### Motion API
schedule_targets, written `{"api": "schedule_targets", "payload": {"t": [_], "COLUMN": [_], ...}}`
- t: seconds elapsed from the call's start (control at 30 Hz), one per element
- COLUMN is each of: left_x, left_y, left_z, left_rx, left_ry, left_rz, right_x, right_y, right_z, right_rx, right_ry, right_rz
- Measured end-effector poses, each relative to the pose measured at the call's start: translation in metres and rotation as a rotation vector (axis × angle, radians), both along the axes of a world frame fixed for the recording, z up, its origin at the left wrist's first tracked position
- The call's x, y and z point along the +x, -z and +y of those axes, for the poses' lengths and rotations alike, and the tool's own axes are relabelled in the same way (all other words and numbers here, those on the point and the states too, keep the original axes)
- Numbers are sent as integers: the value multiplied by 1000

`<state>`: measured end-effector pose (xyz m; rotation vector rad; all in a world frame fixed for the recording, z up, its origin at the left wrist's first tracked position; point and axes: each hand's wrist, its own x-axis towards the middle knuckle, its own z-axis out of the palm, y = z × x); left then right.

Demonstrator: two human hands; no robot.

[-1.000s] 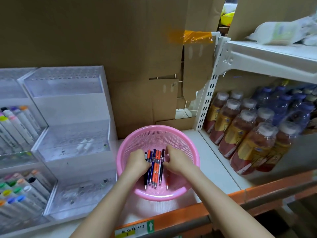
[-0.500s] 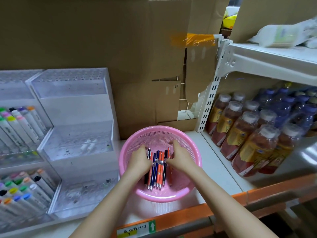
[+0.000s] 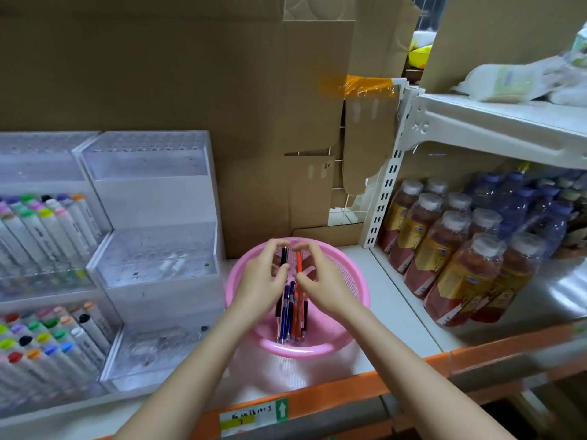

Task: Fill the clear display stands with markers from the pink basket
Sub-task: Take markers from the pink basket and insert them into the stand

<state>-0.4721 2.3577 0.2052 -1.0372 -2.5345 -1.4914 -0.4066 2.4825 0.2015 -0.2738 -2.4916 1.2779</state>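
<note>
Pink basket (image 3: 355, 325): directly beneath both hands. Holds one bundle of markers (image 3: 290, 315) in black, blue and orange, their lower ends down inside it by the near wall.
Left hand (image 3: 260, 281): fingers curled round the bundle's left side.
Right hand (image 3: 320, 281): fingers and thumb curled on its right side, at an orange barrel.
Clear display stand (image 3: 152, 255): just left of the hands, three tiers, a few small items inside.
Second stand (image 3: 38, 160): further left, with rows of white barrels (image 3: 63, 223) with coloured caps.
Bottles (image 3: 444, 249): right of the hands, capped, in rows.
White shelf (image 3: 390, 296): bears all of these. Orange rail (image 3: 349, 385) along its front edge.
Cardboard (image 3: 190, 90): behind the hands.
</note>
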Motion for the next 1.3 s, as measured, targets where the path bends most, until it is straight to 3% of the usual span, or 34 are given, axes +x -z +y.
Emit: {"api": "schedule_targets", "payload": {"t": [0.17, 0.43, 0.77, 1.3], "left_x": [11, 15, 3, -5], "left_y": [-26, -60, -50, -30], "left_z": [-28, -106, -204, -250], "left_rx": [98, 219, 66, -130], "left_ry": [19, -145, -253, -59], "left_rz": [79, 55, 87, 177], "right_x": [3, -17, -31, -28], "right_y": [-24, -59, -59, -21], "right_z": [-21, -79, -165, -224], "right_rx": [-30, -13, -33, 12], "right_ry": [-56, -182, -293, -147], "right_rz": [111, 258, 283, 247]}}
